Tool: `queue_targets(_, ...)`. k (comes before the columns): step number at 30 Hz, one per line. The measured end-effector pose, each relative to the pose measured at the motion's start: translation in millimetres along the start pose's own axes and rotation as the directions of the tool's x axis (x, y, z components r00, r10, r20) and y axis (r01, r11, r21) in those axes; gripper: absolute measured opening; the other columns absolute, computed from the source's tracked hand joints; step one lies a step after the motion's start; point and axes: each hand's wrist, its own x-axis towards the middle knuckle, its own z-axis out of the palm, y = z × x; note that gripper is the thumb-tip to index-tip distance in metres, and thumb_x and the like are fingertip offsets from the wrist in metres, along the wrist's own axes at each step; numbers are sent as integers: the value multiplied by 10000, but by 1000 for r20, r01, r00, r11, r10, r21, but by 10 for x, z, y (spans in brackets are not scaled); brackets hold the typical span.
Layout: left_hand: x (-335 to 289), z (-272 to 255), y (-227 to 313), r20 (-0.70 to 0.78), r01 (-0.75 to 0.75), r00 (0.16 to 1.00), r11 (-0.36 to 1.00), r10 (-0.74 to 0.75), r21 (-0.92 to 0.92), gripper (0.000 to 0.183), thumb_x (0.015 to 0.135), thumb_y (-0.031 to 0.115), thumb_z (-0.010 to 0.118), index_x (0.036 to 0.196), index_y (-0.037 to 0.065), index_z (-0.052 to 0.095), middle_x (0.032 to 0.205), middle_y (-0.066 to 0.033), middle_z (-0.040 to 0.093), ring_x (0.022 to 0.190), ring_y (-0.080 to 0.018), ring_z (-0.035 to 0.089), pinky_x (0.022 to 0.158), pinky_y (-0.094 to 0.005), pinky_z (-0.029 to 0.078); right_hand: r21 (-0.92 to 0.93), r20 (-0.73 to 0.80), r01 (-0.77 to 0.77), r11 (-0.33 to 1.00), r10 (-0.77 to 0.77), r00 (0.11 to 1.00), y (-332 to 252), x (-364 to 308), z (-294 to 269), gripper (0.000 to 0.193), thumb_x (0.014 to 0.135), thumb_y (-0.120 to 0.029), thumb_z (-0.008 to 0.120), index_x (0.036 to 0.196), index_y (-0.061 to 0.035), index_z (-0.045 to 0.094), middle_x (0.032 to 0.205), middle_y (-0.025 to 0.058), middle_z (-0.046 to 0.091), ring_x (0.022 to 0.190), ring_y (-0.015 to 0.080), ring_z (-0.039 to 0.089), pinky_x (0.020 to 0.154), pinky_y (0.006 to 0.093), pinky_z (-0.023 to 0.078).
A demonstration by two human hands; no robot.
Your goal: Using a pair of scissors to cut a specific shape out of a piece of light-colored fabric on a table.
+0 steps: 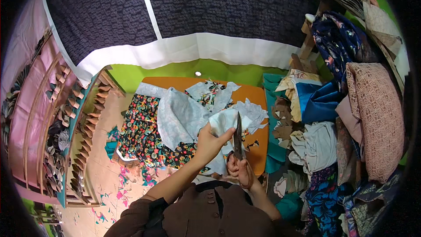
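Note:
My right hand (239, 170) is wrapped round the handles of a pair of dark metal scissors (237, 138), whose blades point away from me and look nearly closed. Just left of the blades, my left hand (211, 144) grips a pale piece of fabric (224, 122) between thumb and fingers; some of its fingers are hidden behind the cloth. Under and beyond my hands lies a black floral fabric (138, 127), partly turned over to its pale back (182, 114). Cut scraps (250, 112) with jagged edges lie to the right of the pale piece.
An orange table (258, 151) bears the cloth. Piled and folded fabrics (315, 145) crowd the right side, with a patterned beige roll (375, 118) among them. Wooden racks of shoe forms (87, 136) stand at left. Coloured offcuts (124, 182) litter the floor. Dark cloth (228, 8) hangs at the back.

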Motion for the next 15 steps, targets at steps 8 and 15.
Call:
queue_targets(8, 5, -11, 2, -8, -42, 999, 998, 43, 37, 327, 693, 141, 648, 959, -3, 522, 742, -44, 588, 598, -85, 536, 526, -215, 426, 123, -16, -113, 986, 116, 993, 89, -20, -37, 517, 707, -624, 427, 779, -121, 331, 541, -60, 267, 379, 19, 219, 332, 182, 189)
queue_targets(15, -1, -34, 27, 64, 4, 998, 1000, -5, 15, 321, 691, 141, 647, 952, 2, 521, 718, -31, 578, 548, -70, 515, 475, -211, 412, 112, 38, -46, 993, 42, 998, -6, 16, -37, 506, 720, -621, 413, 729, -124, 317, 532, -63, 253, 376, 22, 201, 334, 182, 176)
